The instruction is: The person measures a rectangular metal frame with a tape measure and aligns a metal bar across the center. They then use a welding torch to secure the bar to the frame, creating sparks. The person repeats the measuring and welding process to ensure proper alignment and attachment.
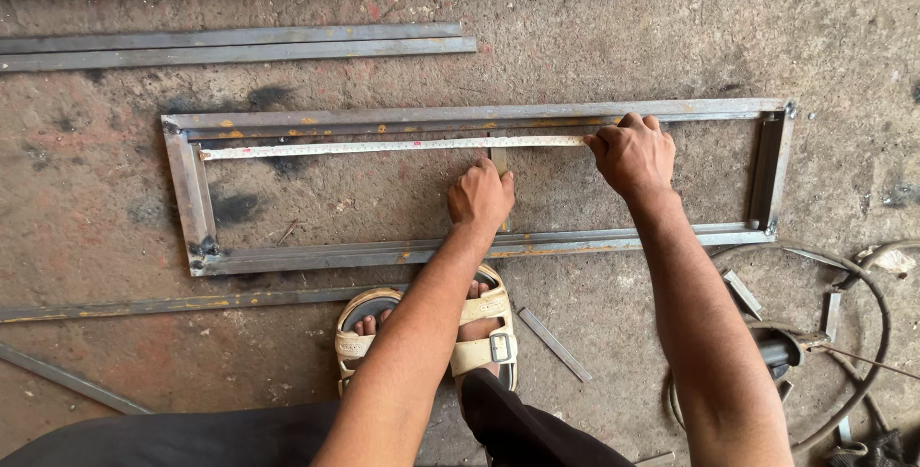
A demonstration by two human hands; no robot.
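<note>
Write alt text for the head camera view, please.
Two bare hands work over a rectangular steel frame on a concrete floor: the right hand holds a tape measure stretched along it, the left hand grips a short upright bar.

Loose steel bars (230, 45) above, beige sandal (479, 328), coiled cable (867, 285) on concrete floor (843, 36).

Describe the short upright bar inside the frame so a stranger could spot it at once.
Find the long rectangular steel frame on the concrete floor. Near its middle, under the left hand, a short metal piece stands crosswise between the long rails; the tape measure runs lengthwise.
</note>
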